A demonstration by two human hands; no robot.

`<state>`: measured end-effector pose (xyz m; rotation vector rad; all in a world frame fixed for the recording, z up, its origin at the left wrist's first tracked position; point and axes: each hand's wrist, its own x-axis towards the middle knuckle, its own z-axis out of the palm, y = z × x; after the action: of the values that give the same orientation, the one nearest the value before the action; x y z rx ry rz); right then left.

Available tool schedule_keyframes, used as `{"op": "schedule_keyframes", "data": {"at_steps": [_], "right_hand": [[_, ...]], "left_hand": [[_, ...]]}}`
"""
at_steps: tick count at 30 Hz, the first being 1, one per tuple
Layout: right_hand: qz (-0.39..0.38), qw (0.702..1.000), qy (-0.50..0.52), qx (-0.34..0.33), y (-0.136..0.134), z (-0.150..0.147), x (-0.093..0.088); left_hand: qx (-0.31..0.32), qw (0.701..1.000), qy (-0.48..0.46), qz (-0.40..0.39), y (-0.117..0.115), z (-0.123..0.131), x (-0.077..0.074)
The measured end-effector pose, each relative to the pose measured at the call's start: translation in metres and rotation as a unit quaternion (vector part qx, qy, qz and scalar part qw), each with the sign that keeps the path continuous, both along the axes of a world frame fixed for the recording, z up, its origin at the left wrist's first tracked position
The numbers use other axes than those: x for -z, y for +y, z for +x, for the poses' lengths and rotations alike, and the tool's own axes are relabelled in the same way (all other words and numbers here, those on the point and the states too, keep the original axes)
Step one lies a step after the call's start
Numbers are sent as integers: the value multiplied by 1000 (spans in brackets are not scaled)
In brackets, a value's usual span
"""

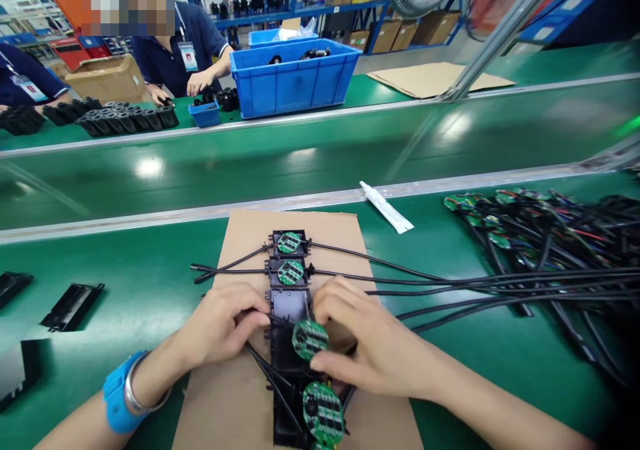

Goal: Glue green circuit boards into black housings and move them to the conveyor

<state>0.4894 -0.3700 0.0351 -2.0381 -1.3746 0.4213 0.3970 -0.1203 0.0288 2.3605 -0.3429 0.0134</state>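
On the near green bench [135, 263], one cardboard sheet [250, 227] carries a column of black housings [290, 301], at least four, its long axis running from near to far. Four round green circuit boards show along it: two far boards [291, 273] sit flat in the two farthest housings, one near board [323, 413] lies tilted at the near end, and the held board [310, 339] is over the column's middle. The right hand [373, 347] grips this one by its edge between thumb and fingers, component face upward and slightly tilted; being round, it has no long axis. The left hand [227, 320], just left of the column, has thumb and forefinger closed on a thin black cable [275, 318]. Several long cables [500, 280] stretch left to right, toward a heap of wired boards [555, 237] too tangled to count. Three loose black cases [73, 307] lie at the left; one white tube [386, 207] lies beyond the right hand, pointing far left to near right.
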Motion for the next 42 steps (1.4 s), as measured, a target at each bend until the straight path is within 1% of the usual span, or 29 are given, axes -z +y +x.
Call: {"op": "schedule_keyframes", "data": {"at_steps": [2,4,6,8,10,13,15,17,19,22,24,26,29,30,32,34,35,38,42], "right_hand": [[-2,1000,21,19,-3,8,2],[-19,1000,6,24,-3,15,7],[-40,998,-26,29,-2,20,15],[-50,996,-58,36,-1,23,23],[-44,995,-87,38,0,23,28],[-12,993,-116,25,0,22,33],[18,991,-128,18,1,20,35],[37,988,-149,20,4,18,37],[35,984,-171,22,8,16,40],[10,983,-181,31,10,18,40],[-12,983,-182,35,8,21,38],[-32,981,-186,38,4,22,31],[-30,982,-180,50,-3,11,15],[-27,985,-165,43,-5,4,8],[-33,993,-113,8,-7,-13,-3],[-53,996,-59,-28,-8,-30,-9],[-61,997,-40,-36,-8,-37,-9],[-56,997,-9,-51,-7,-48,-5],[-28,996,-18,-88,-8,-52,2]], "left_hand": [[-37,998,-36,28,4,0,-2],[-51,996,-42,68,8,1,-1],[-55,993,-27,105,9,1,2],[-52,989,-17,141,8,1,5],[-37,986,-31,161,8,0,5],[-16,987,-78,140,10,-3,-1],[-9,987,-88,136,13,-3,-4],[4,982,-69,173,15,-2,-5],[9,975,-39,220,16,0,-3],[-16,968,-27,248,13,3,4],[-25,968,-34,248,9,4,8],[-29,971,-43,235,5,4,9],[-34,981,-61,181,0,-3,3],[-20,986,-54,157,-3,-7,0],[33,992,-19,120,-8,-16,-5],[75,991,19,112,-13,-27,-8],[80,990,28,115,-16,-31,-7],[68,991,41,107,-19,-39,-3],[53,991,71,96,-19,-40,-1]]}}
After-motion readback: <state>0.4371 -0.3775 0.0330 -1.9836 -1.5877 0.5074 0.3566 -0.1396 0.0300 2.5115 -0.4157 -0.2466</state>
